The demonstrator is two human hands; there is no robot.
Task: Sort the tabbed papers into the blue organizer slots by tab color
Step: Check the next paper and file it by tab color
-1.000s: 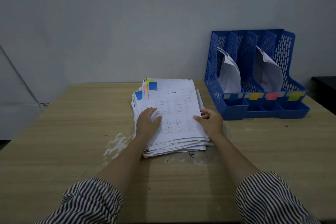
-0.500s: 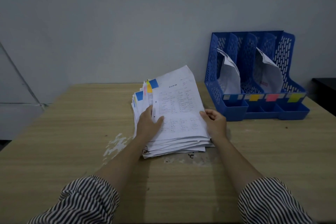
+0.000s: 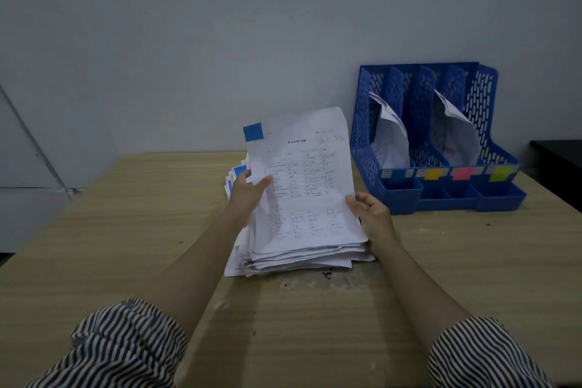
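Note:
A printed sheet (image 3: 307,179) with a blue tab (image 3: 253,131) at its top left corner is tilted up off the paper stack (image 3: 299,257). My left hand (image 3: 248,189) pinches the sheet's left edge. My right hand (image 3: 373,214) holds its right edge with curled fingers. The blue organizer (image 3: 441,192) stands to the right against the wall, with blue, yellow, pink and yellow-green labels on its front. Its first and third slots hold curled white papers (image 3: 390,138).
The wooden table (image 3: 126,246) has a scuffed patch in front of the stack. A dark surface (image 3: 560,164) sits at the far right edge. A grey wall stands behind the table.
The top sheet has risen from nearly flat on the stack to steeply tilted, its far edge and blue tab lifted. Both hands rose with it.

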